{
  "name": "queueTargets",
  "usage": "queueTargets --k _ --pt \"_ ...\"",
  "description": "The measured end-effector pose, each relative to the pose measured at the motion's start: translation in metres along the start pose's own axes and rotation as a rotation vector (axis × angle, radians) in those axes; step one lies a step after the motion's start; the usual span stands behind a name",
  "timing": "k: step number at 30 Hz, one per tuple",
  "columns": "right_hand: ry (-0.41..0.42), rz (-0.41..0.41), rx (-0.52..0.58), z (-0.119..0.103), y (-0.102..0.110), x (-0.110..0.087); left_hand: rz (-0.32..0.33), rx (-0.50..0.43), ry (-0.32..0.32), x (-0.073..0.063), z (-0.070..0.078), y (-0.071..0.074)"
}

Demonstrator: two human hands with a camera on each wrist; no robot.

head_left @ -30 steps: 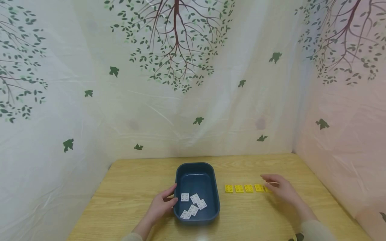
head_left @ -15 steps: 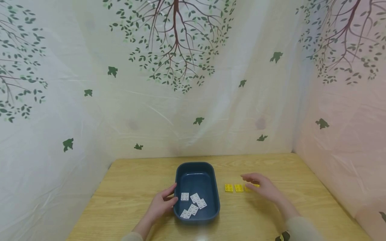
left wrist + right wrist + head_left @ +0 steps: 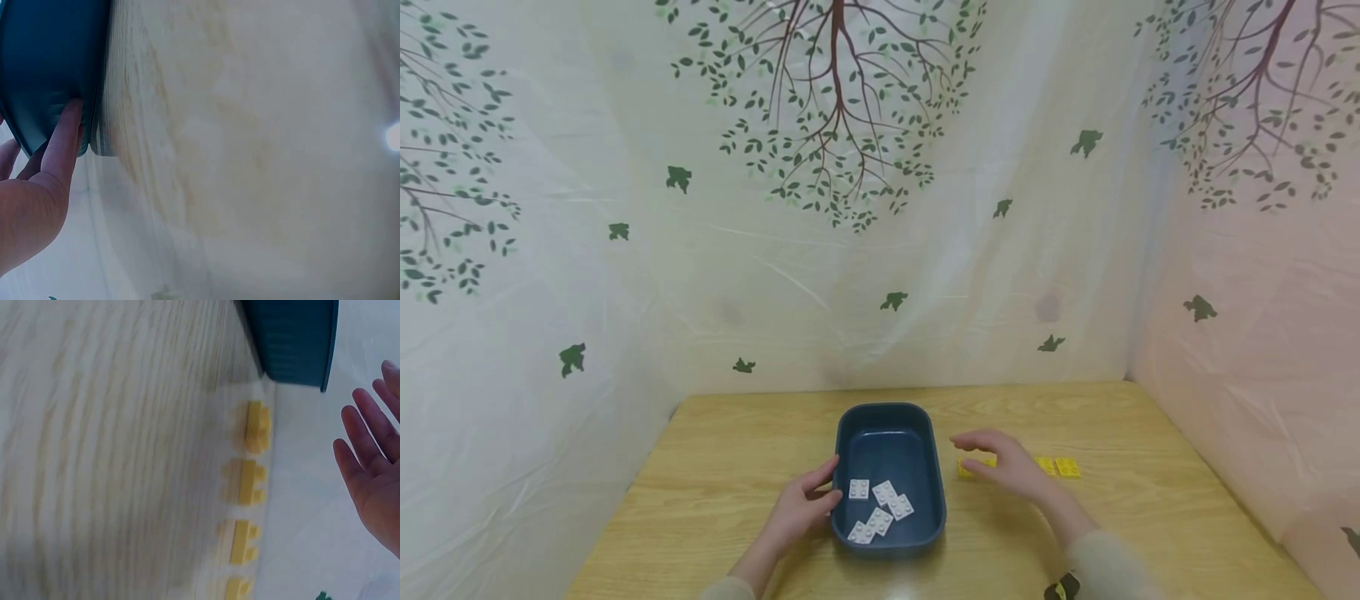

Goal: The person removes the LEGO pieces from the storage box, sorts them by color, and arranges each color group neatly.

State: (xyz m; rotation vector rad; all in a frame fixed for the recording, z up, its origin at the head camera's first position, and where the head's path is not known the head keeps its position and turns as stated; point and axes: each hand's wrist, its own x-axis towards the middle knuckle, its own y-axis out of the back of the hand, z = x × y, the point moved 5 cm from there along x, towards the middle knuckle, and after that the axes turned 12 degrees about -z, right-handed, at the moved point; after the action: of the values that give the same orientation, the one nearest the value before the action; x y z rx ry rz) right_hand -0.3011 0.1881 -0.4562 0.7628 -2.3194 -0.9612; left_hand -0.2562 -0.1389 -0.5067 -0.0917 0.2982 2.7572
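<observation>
A dark blue rectangular bin point(image 3: 891, 454) stands on the table, with several white toy bricks point(image 3: 879, 522) lying in its near half. My left hand point(image 3: 797, 504) holds the bin's left side, the index fingertip and thumb at its rim. In the left wrist view, a finger point(image 3: 62, 140) lies along the outer wall. My right hand point(image 3: 1003, 462) hovers with fingers spread over a row of yellow toy bricks point(image 3: 1067, 467), just right of the bin, and partly hides the row. The right wrist view shows the open palm point(image 3: 375, 469) beside the yellow bricks point(image 3: 252, 482), holding nothing.
The wooden table point(image 3: 737, 442) reaches back to a pale curtain point(image 3: 820, 325) printed with trees and birds. Curtain also hangs along the left and right sides. A dark band point(image 3: 1062, 587) sits at the right sleeve.
My right hand has moved left along the yellow row, from its right end to its left end, uncovering the right-hand bricks. The left hand and the bin have stayed in place.
</observation>
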Motion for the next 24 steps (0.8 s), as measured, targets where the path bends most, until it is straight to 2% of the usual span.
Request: queueTargets --k 4,9,16,19,24 --pt "0.037 -0.023 0.007 -0.013 -0.009 0.014 0.001 -0.003 -0.003 -0.001 0.000 0.000" --pt "0.024 -0.078 0.028 -0.025 -0.022 0.029 -0.001 -0.005 -0.004 -0.001 -0.001 -0.002" --pt "0.122 -0.100 0.002 -0.049 -0.036 0.047 0.001 0.011 0.014 -0.003 0.001 -0.003" --pt "0.119 -0.124 -0.006 -0.056 -0.045 0.053 0.002 0.013 0.014 -0.004 0.001 -0.003" --pt "0.049 -0.174 -0.020 -0.061 -0.066 0.061 -0.004 0.021 0.019 -0.004 0.001 -0.003"
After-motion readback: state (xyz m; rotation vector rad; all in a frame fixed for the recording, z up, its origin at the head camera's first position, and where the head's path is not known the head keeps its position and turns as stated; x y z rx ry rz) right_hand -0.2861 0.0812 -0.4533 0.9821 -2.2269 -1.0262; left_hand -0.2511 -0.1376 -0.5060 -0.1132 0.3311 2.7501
